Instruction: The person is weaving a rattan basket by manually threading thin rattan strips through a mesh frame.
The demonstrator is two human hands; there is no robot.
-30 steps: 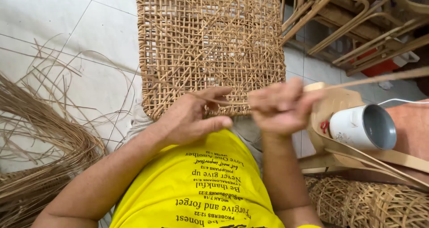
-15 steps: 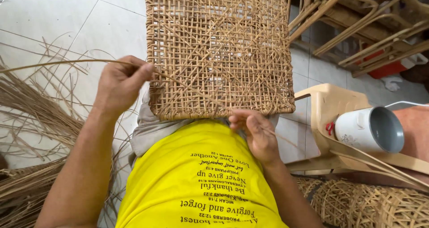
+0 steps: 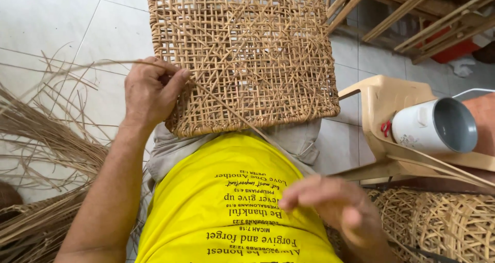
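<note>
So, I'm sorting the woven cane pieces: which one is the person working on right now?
The flat square woven cane panel across the lap, gripped by the left hand; the rounded woven baskets lie untouched at lower right.

Soft, even daylight fills the scene, bright without harshness. The white floor tiles (image 3: 62, 20) at upper left reflect a mild sheen but are not blown out. Shadows are faint and diffuse, darkest beneath the woven cane panel (image 3: 242, 51) and among the wooden frames (image 3: 412, 15) at upper right. The panel's weave is sharp. The right hand (image 3: 335, 211) is smeared by motion blur, while the left hand (image 3: 149, 90) is crisp. Straight lines bow slightly toward the edges.
</note>
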